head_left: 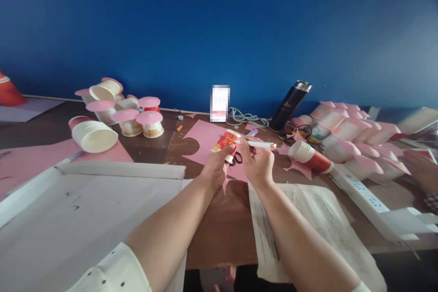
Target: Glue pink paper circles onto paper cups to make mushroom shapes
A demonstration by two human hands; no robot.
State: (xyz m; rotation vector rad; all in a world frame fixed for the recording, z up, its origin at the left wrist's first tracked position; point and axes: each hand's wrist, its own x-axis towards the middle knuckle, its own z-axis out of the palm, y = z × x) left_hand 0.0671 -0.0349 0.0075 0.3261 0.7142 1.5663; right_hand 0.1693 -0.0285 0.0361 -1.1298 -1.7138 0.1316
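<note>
Near the middle of the desk my left hand [216, 165] is wrapped round a red and white paper cup [226, 141], which lies tilted on its side. My right hand [259, 160] grips a white pen [262, 144] close to the cup's right edge; its fingertips are beside the cup. Beneath the hands lies a cut sheet of pink paper [205, 139] with rounded notches. The black handles of scissors [236, 159] show between my two hands. A purple object [252, 132] rests just behind the pen.
Cups with pink discs [150, 118] stand at the left, more pink-topped cups [369, 137] at the right. A white box lid [123, 169] covers the front left. Stacked cups [310, 156], a power strip [362, 196], a black flask [289, 107] and a printed sheet [308, 210] are at right.
</note>
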